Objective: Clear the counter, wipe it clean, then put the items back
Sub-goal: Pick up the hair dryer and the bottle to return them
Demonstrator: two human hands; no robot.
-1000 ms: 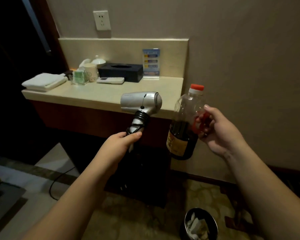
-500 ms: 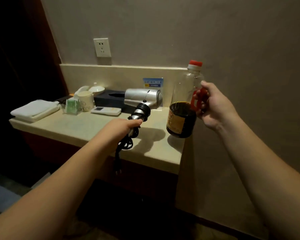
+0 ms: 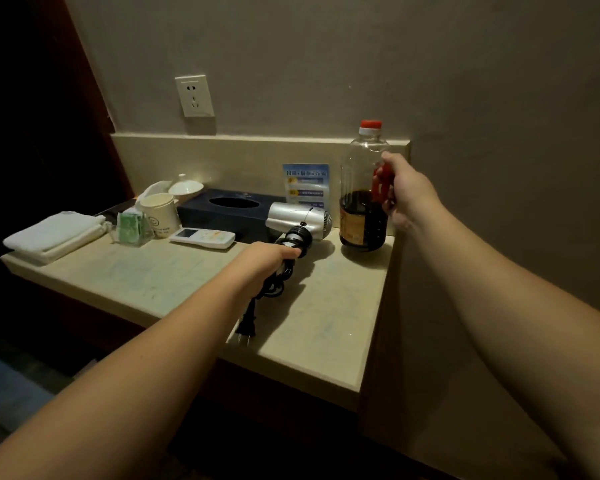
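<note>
Beige stone forms the counter [image 3: 174, 275], which runs along the wall and ends at its right-hand corner beneath a matching backsplash. Both forearms reach in from the near edge.

Bottle [image 3: 362, 199]: tall, clear plastic, red cap, dark liquid filling roughly the lower part, yellow label. It stands upright at the counter's far right corner; whether its base rests on the surface or sits just above it cannot be told. The right hand [image 3: 407, 199] has its grip closed around the red side handle.

Tissue box [image 3: 229, 213]: dark, oval slot on top, set against the backsplash at centre.

Folded white towel [image 3: 54, 235]: at the left end of the counter.

Hair dryer [image 3: 300, 220]: silver body, lying just in front of the tissue box's right end and just beside the bottle. The left hand [image 3: 267, 261] has its grip wrapped around the black handle, with the coiled cord [image 3: 274, 287] bunched under the hand. The plug [image 3: 246, 325] lies near the front edge of the counter.

Sign card [image 3: 305, 185]: blue, upright behind the tissue box.

Cup [image 3: 160, 213]: cream, left of the tissue box, with a white lidded dish [image 3: 185, 187] behind it.

Remote control [image 3: 203, 237]: white, flat in front of the tissue box.

Clear holder [image 3: 130, 230]: contains green packets, between towel and cup.

Wall socket [image 3: 194, 95]: white, above the backsplash.
</note>
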